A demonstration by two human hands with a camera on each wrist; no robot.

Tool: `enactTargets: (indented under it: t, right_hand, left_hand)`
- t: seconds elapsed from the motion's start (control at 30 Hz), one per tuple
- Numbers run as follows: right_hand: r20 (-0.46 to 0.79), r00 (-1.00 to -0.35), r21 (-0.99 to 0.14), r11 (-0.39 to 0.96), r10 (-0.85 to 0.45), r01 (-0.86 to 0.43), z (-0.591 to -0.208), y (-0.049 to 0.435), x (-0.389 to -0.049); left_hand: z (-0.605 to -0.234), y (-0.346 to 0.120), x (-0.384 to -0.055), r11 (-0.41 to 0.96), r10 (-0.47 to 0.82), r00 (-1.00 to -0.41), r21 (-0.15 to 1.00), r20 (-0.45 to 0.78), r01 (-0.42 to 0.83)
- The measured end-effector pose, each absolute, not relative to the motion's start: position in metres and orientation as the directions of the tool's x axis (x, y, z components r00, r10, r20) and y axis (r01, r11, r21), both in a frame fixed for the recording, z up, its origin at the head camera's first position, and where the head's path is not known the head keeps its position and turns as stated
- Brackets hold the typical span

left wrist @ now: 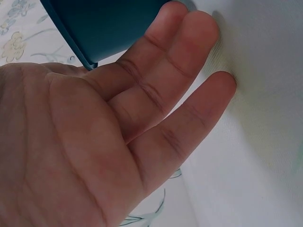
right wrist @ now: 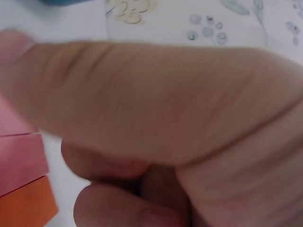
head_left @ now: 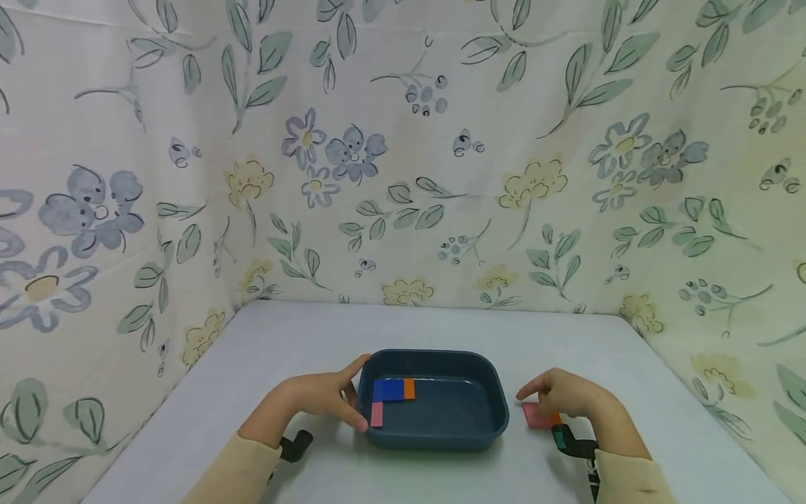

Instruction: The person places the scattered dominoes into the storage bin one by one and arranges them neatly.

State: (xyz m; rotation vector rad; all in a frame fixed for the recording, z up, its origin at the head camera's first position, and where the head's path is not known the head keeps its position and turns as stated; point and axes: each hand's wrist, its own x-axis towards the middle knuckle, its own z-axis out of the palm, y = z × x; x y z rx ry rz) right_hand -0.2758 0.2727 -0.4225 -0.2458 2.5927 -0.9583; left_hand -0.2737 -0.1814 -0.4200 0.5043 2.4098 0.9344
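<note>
A dark blue-green rectangular tray (head_left: 441, 439) stands on the table. My left hand (head_left: 324, 395) is at its left end, with the forefinger by the far corner and the thumb at the near side. In the left wrist view, the other fingers (left wrist: 189, 42) reach nearly straight beside the tray wall (left wrist: 99, 28). Inside the tray lie blue blocks (head_left: 393, 390), an orange block (head_left: 409, 388) and a pink block (head_left: 376, 414). Right of the tray, my right hand (head_left: 567, 393) hovers over pink blocks (head_left: 534, 416) and an orange block (right wrist: 28, 203), forefinger and thumb apart.
A white surface (head_left: 302, 329) spreads under the tray and both hands. Floral cloth (head_left: 403, 231) hangs behind it and along both sides. A black wrist camera (head_left: 576, 442) sits below my right hand, and another one (head_left: 296, 446) below the left.
</note>
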Motion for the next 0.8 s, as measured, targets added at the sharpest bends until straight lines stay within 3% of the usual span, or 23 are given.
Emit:
enactTargets:
  t: [0.27, 0.8]
  right_hand:
    - [-0.325, -0.926, -0.654, 0.753, -0.194, 0.072, -0.433, 0.275, -0.277]
    - [-0.348, -0.927, -0.571, 0.816, -0.144, 0.088, -0.436, 0.273, -0.278]
  left_hand:
    - [-0.419, -0.18, -0.273, 0.701, 0.489, -0.809, 0.699, -0.325, 0.143]
    - [-0.421, -0.182, -0.274, 0.696, 0.491, -0.81, 0.704, -0.321, 0.143]
